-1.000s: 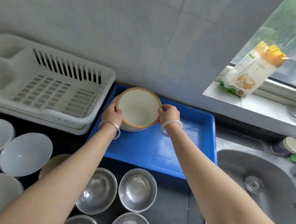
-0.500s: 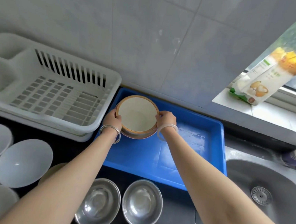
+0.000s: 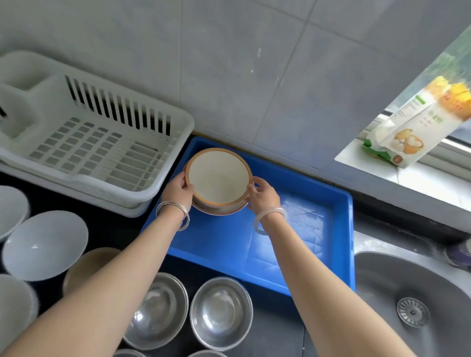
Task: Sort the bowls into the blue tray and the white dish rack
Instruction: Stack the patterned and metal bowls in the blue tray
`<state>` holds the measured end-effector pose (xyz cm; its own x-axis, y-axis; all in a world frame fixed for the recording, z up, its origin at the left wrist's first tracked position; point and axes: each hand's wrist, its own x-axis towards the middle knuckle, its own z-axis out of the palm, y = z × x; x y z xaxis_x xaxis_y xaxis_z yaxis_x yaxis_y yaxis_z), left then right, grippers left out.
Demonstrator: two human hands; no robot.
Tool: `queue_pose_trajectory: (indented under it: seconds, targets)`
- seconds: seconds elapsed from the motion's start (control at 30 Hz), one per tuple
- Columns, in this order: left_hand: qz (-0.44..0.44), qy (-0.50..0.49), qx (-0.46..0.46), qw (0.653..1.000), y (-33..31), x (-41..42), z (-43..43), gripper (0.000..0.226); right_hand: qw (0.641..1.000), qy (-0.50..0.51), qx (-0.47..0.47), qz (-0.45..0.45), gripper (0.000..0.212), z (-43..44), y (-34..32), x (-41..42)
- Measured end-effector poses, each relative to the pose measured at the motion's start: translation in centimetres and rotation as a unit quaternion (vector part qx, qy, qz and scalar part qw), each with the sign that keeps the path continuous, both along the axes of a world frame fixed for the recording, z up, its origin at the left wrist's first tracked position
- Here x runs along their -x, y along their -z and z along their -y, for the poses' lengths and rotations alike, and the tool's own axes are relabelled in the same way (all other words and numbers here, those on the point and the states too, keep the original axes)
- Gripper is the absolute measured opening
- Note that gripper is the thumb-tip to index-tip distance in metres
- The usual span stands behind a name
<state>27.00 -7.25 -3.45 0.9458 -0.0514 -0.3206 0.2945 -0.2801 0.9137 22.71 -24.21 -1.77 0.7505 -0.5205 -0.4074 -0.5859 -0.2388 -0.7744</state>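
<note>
Blue tray (image 3: 301, 261): on the dark counter between the white dish rack (image 3: 87, 139) and the sink (image 3: 417, 313), back wall against the tiles. Its floor shows bare across the right half and the near strip.

Brown-rimmed bowl (image 3: 218, 176): upright in the tray's far left corner, just beside the left and back walls. It appears to sit on the floor, though its base is hidden.

Left hand (image 3: 179, 188): curled round the bowl's left side, thumb at the rim.

Right hand (image 3: 263, 195): fingertips gripping the right rim.

Steel bowls (image 3: 221, 312): grouped near the tray's front edge, beneath the forearms.

White bowls (image 3: 44, 244): clustered at left, in front of the rack.
</note>
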Motion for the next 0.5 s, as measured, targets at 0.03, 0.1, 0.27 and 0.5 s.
queue_pose_trajectory:
  seconds: [0.03,0.1,0.27,0.5]
  targets:
    - [0.001,-0.002,0.009,1.0,-0.3,0.6,-0.2,0.036,1.0,-0.008,0.0,0.004,0.04,0.0,-0.3,0.5]
    - [-0.001,0.001,0.022,1.0,-1.1,1.9,-0.6,0.034,1.0,-0.019,-0.001,0.025,0.037,0.0,-1.1,1.9]
    - [-0.025,0.013,0.022,0.999,-3.1,7.7,-2.3,0.043,0.997,-0.051,-0.01,0.062,0.026,-0.5,-2.3,7.9]
    - [-0.094,0.008,0.02,0.995,-2.7,19.4,-5.2,0.033,0.996,-0.034,-0.064,0.042,0.013,-2.1,0.5,19.3]
